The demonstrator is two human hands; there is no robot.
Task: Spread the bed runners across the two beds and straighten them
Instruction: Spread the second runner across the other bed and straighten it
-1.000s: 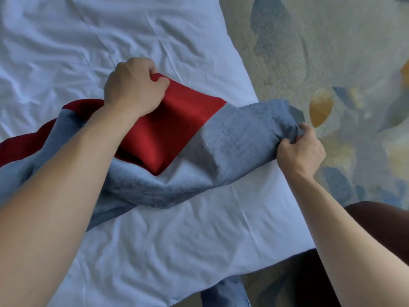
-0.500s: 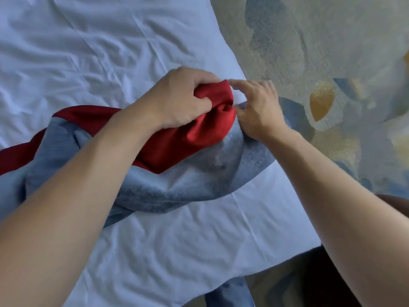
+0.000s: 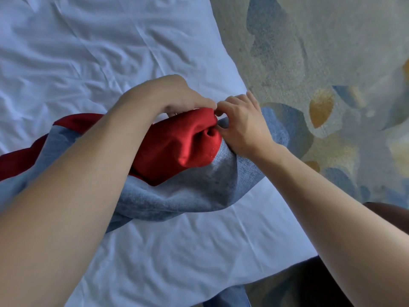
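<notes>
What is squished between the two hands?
In the head view, the bunched red end of the bed runner sits between the left hand and right hand; both pinch it.

Left hand [image 3: 172,96], right hand [image 3: 241,125]: fingers curled

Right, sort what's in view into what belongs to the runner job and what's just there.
Part of the job:
bed runner, red and grey-blue, bunched
left hand, gripping its red part
right hand, pinching it
white bed sheet

Just there:
patterned carpet
dark brown object, right edge

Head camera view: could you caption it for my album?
Both hands, left hand and right hand, bunch a red-and-grey bed runner at the white bed's edge.
</notes>
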